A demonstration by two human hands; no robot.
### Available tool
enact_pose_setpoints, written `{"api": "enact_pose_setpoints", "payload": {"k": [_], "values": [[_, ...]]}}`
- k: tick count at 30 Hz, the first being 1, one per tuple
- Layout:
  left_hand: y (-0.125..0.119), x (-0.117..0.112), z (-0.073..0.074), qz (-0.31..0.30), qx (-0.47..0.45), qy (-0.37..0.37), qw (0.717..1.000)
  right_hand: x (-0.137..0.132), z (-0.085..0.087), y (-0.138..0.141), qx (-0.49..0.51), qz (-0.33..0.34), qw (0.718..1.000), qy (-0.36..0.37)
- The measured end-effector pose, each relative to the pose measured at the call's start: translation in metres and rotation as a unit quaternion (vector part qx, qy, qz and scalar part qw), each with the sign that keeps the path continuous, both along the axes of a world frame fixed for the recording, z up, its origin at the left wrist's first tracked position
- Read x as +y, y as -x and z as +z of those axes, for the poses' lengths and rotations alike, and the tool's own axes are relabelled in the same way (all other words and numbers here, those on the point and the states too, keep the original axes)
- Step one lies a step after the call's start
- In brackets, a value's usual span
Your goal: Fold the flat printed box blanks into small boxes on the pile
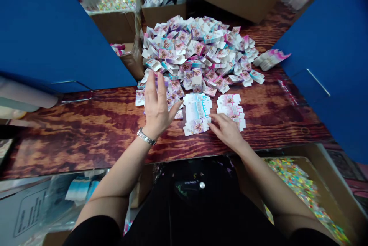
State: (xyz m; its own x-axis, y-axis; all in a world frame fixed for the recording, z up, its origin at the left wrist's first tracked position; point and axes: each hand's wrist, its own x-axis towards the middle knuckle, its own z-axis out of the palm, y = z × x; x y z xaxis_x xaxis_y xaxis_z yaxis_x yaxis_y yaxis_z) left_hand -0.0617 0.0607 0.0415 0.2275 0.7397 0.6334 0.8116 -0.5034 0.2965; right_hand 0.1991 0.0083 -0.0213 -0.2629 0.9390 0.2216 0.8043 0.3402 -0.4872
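Observation:
A big heap of flat pink, white and teal printed cartons covers the far middle of the wooden table. My left hand hovers open, fingers spread, over loose cartons at the heap's near edge; a metal watch sits on its wrist. My right hand rests on the table with its fingers touching the edge of a small spread stack of cartons. Another small stack lies just beyond that hand.
Blue panels stand left and right of the table. Cardboard boxes sit at the back, one holding colourful sweets. A few cartons lie far right. A box of colourful sweets sits beside my right arm.

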Motion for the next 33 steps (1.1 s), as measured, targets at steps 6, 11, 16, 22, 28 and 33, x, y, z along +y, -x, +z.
{"api": "enact_pose_setpoints", "payload": {"k": [6,11,16,22,28,33], "values": [[-0.027,-0.035,-0.048,-0.134,0.063,0.082,0.986,-0.001,-0.008,0.013,-0.115,0.033,0.992,0.027],[-0.044,-0.058,-0.078,-0.17,0.103,0.164,0.966,0.003,-0.009,0.016,-0.146,0.03,0.989,0.019],[-0.048,-0.062,-0.083,-0.174,0.166,0.154,0.958,0.0,-0.01,0.016,-0.075,0.032,0.996,-0.032],[-0.054,-0.068,-0.078,-0.15,0.166,0.116,0.968,-0.002,-0.007,0.017,0.201,-0.021,0.971,0.126],[-0.048,-0.065,-0.072,-0.162,0.083,0.147,0.972,-0.006,0.0,0.024,0.269,-0.029,0.955,0.121],[-0.044,-0.064,-0.068,-0.131,-0.034,0.19,0.972,-0.02,0.011,0.03,0.201,-0.017,0.979,-0.03]]}}
